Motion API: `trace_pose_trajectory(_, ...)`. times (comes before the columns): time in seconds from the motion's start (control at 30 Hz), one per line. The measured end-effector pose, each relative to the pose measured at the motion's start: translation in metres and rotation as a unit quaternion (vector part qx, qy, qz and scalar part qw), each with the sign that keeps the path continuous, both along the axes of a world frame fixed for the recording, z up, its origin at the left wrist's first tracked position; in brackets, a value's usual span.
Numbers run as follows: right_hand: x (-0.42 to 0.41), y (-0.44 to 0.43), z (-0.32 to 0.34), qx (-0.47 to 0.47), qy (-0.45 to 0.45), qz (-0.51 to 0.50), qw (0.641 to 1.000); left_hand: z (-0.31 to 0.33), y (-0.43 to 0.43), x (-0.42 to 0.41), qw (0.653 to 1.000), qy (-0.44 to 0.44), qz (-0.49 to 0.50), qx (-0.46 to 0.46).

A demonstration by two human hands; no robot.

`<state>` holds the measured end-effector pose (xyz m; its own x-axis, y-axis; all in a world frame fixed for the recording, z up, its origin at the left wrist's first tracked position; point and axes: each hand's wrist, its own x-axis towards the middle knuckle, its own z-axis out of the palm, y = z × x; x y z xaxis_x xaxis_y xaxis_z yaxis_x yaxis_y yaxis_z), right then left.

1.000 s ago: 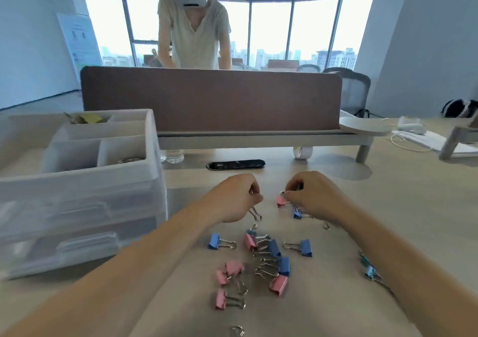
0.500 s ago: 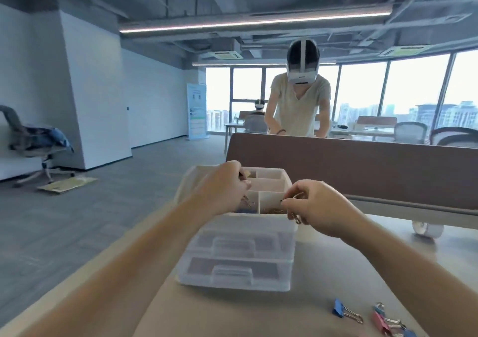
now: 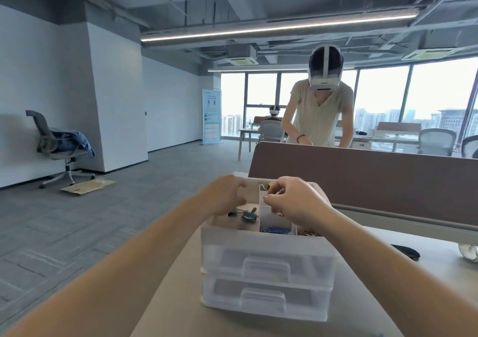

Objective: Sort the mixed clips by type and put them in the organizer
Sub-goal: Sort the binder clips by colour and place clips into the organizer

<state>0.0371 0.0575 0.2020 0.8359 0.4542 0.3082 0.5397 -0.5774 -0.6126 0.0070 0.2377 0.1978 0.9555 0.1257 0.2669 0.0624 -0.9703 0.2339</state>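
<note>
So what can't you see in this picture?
Head view:
What the left hand holds, if anything: blur and its own back hide it.
Which clip the right hand pinches: too small, fingers cover it.
What's in the organizer drawers: frosted fronts.

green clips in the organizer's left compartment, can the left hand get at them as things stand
Probably yes. The left hand hangs right above that open-topped compartment of the organizer, the green clips lie just under it with nothing covering them, and the right hand is over the neighbouring compartments.
</note>
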Motion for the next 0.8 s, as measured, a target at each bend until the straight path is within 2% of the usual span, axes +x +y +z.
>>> trace_pose_trajectory(0.1, 0.006, 0.024, 0.001, -0.010, 0.014, 0.030, 0.999, 0.001, 0.014, -0.013, 0.997, -0.056, 0.008, -0.060)
trace_pose_trajectory(0.2, 0.009, 0.053, -0.001, -0.084, -0.018, 0.039, 0.996, 0.002, 0.026, -0.030, 0.993, -0.074, 0.011, -0.089)
trace_pose_trajectory(0.33, 0.006, 0.086, -0.002, -0.174, -0.012, 0.046, 0.984, 0.001, 0.033, -0.049, 0.989, -0.095, 0.026, -0.107)
trace_pose_trajectory(0.43, 0.000, 0.096, 0.000, -0.160, 0.039, 0.068, 0.984, 0.000, 0.036, -0.059, 0.988, -0.110, 0.027, -0.108)
trace_pose_trajectory(0.57, -0.002, 0.091, 0.006, -0.175, 0.008, 0.044, 0.983, 0.001, 0.032, -0.068, 0.986, -0.108, 0.019, -0.124)
trace_pose_trajectory(0.8, -0.021, 0.029, -0.004, -0.072, -0.058, -0.003, 0.996, 0.002, -0.021, -0.076, 0.979, -0.141, -0.047, -0.139)
